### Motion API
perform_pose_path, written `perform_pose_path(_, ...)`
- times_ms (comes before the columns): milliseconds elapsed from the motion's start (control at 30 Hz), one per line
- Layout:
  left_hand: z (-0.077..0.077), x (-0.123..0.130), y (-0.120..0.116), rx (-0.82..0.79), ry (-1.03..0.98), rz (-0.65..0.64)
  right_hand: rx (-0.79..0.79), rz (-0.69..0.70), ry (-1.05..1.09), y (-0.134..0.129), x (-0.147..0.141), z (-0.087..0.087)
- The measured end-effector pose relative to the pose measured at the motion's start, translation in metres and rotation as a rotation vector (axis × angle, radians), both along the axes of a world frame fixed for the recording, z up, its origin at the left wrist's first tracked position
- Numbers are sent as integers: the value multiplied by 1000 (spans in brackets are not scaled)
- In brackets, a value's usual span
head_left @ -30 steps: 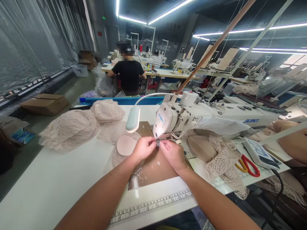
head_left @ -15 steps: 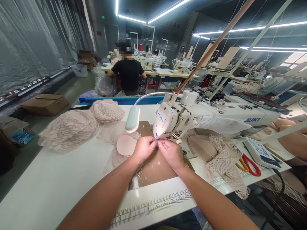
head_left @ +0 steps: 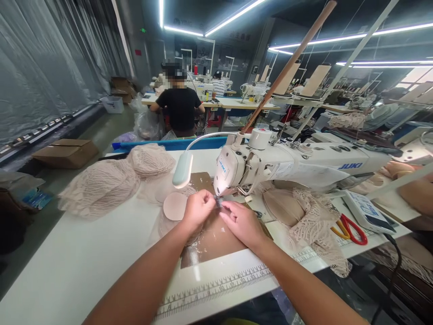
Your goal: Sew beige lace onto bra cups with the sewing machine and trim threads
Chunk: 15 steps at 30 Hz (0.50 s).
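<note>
The nearest hazard is probably to the fingertips: both hands meet just below and in front of the needle end of the JUKI sewing machine (head_left: pixel 233 169), so a stitch started with them this close could catch one. The small grey piece (head_left: pixel 218 202) lies between the two hands' fingertips, and being so slight it could twist or slip if the pinch on it loosened. The beige oval pad (head_left: pixel 174 206), just left of the left hand, could be nudged by a sideways sweep of that wrist. Right of the right hand, the beige lace fabric (head_left: pixel 314 230) hangs past the table edge, so a snag there might drag it off.

The left hand (head_left: pixel 199 210) reaches in with its fingers curled, thumb and forefinger pinched together, apparently on the grey piece. The right hand (head_left: pixel 241 223) lies lower and flatter, its fingers loosely bent toward the left fingertips and its thumb parted from the forefinger; whether its forefinger touches the piece cannot be told. Both forearms slant inward, with the brown sheet (head_left: pixel 216 243) under and between the hands and the printed ruler (head_left: pixel 216 291) nearer the person's body.
</note>
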<state>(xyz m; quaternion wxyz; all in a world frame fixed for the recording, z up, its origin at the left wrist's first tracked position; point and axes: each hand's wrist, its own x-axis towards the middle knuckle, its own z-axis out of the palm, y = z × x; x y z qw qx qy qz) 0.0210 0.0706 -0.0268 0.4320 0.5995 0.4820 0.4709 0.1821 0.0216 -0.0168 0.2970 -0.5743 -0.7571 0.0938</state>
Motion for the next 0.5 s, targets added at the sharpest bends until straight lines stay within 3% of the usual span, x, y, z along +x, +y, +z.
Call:
perform_pose_path(200,5,3,3,-217,-349,84,-102,259,-74,-14,3,8)
perform_pose_path(367,11,-1,7,-286,-514,130,-130,316,57,-18,9,12)
perform_pose_path(500,12,-8,12,-254,-458,100,-188,286,155,-19,14,12)
